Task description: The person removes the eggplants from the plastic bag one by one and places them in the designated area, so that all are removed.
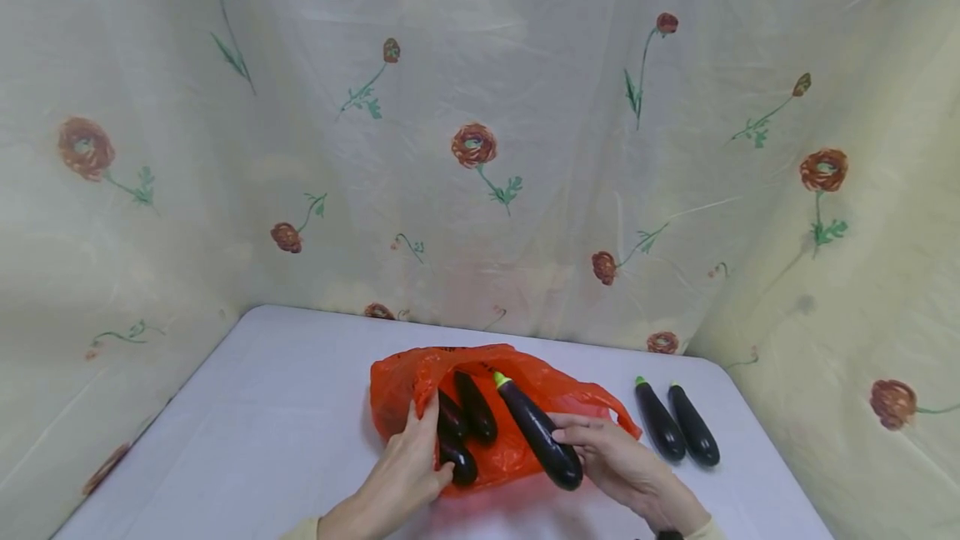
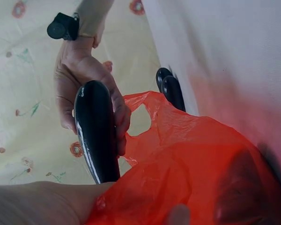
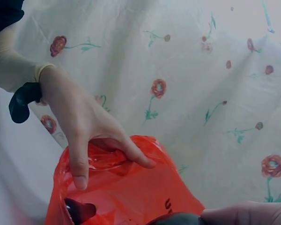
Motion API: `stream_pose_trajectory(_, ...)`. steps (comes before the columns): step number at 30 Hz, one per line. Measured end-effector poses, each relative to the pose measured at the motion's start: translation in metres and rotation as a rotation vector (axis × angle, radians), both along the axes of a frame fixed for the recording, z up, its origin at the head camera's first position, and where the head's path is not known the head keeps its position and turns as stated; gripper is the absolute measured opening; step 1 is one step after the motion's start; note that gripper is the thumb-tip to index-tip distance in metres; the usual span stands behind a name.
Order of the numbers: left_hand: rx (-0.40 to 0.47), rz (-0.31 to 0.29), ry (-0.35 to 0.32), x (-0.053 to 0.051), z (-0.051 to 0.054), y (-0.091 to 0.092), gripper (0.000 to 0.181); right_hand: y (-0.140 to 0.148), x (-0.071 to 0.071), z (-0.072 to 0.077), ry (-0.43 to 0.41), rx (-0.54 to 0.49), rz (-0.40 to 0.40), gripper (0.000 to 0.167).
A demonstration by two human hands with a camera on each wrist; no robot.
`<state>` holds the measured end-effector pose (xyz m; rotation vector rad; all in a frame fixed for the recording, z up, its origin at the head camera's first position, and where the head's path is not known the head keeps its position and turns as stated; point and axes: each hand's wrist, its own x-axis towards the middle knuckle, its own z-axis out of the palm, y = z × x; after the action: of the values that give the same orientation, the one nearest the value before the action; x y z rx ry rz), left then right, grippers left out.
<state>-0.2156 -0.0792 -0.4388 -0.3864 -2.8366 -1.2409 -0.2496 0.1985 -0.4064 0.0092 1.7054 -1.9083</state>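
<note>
Long, glossy, dark-purple eggplant [image 1: 537,432]: at the mouth of the thin red plastic bag [image 1: 392,397], stem toward 11 o'clock; mid-passage, we judge, inward or outward we cannot tell.
Right hand [image 1: 617,465]: thumb and fingers pinch it.
Left hand [image 1: 407,458]: thumb and forefinger spread wide at the bag's rim.
Next move: calls, we think, for a wide mouth.
Head view: shows us two glossy dark eggplants [image 1: 660,423] at the bag's 3 o'clock; right wrist misses them.

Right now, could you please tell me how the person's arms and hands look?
The left hand and the right hand are bare, without gloves. The left sleeve and the right sleeve are pale cream. Something small and black is worn at each wrist: the left device looks rounded, the right device has a round, dark face.
</note>
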Motion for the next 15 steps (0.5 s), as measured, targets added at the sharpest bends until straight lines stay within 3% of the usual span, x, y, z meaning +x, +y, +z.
stream_pose_trajectory(9, 0.004, -0.004, -0.003, -0.001, -0.001, 0.0, 0.09, 0.022, -0.002, 0.012, 0.01, 0.006, -0.069, 0.037)
stream_pose_trajectory(15, -0.004, 0.003, -0.022, -0.001, -0.001, 0.0, 0.09, 0.038, -0.004, 0.017, 0.033, -0.024, -0.055, 0.028)
